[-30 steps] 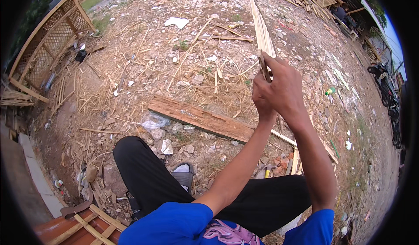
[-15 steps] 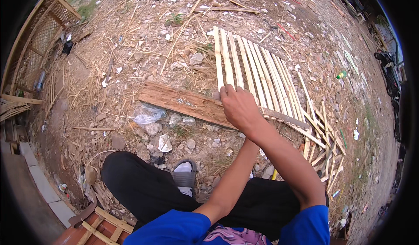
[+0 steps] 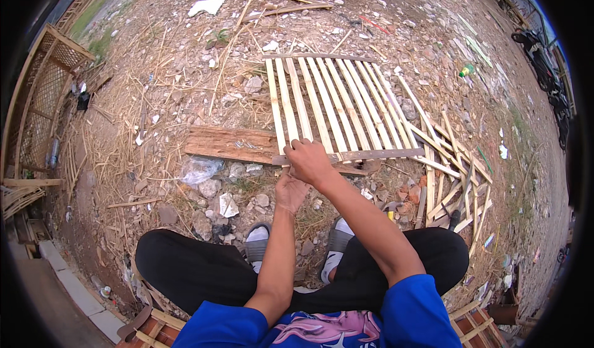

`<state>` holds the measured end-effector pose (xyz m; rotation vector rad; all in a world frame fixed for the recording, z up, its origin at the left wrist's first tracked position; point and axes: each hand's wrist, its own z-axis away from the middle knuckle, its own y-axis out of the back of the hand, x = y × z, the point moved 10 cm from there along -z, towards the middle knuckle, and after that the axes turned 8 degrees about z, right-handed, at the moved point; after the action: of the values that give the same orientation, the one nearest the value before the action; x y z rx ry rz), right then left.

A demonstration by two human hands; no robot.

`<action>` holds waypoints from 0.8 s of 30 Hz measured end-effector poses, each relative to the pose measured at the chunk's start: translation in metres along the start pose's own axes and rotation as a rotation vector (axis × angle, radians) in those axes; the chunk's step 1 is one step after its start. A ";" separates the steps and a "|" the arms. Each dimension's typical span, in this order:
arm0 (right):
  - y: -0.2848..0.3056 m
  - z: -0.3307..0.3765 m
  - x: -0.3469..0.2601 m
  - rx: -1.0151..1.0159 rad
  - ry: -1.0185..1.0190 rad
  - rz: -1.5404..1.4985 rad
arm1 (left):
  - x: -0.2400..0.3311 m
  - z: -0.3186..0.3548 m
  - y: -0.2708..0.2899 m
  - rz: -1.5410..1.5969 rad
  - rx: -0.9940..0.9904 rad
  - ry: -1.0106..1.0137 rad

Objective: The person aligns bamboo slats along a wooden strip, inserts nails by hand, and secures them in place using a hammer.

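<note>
A panel of pale wooden slats [image 3: 343,109] lies in front of me, its slats joined by a narrow darker rail [image 3: 383,154] along the near edge and another at the far edge. My right hand [image 3: 309,162] is closed over the near rail at its left end. Just below it, my left hand [image 3: 292,193] is raised palm up, fingers curled against the panel's near left corner; the right hand partly hides them. Under that corner runs a rough brown plank [image 3: 210,142], with several small nails [image 3: 244,144] lying on top.
Loose pale slats [image 3: 461,162] are heaped right of the panel. A clear plastic bag [image 3: 201,170] sits by the plank among stones. A lattice frame [image 3: 46,100] stands far left, and a green bottle [image 3: 466,70] lies far right. Rubble and dry straw cover the ground.
The panel has turned and come nearer, its near rail now almost level across my view. My right hand moved left and down with it; my left hand has come out from beneath my right arm.
</note>
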<state>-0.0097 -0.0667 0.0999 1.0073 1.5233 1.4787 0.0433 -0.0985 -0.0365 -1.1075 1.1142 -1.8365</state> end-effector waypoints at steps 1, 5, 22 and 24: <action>-0.001 0.005 0.001 0.031 -0.014 -0.026 | 0.005 0.003 -0.001 -0.005 -0.007 0.022; -0.017 0.022 -0.001 0.093 -0.050 -0.046 | 0.003 0.006 0.001 0.244 0.016 0.160; -0.066 0.188 0.165 0.477 -0.927 -0.629 | -0.038 -0.003 0.008 -0.219 0.144 0.373; -0.147 0.283 0.181 0.382 -1.706 -0.918 | -0.047 0.000 -0.003 -0.211 0.173 0.424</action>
<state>0.1763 0.2081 -0.0555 0.9997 0.6396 -0.4526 0.0613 -0.0562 -0.0480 -0.7779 1.0707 -2.3613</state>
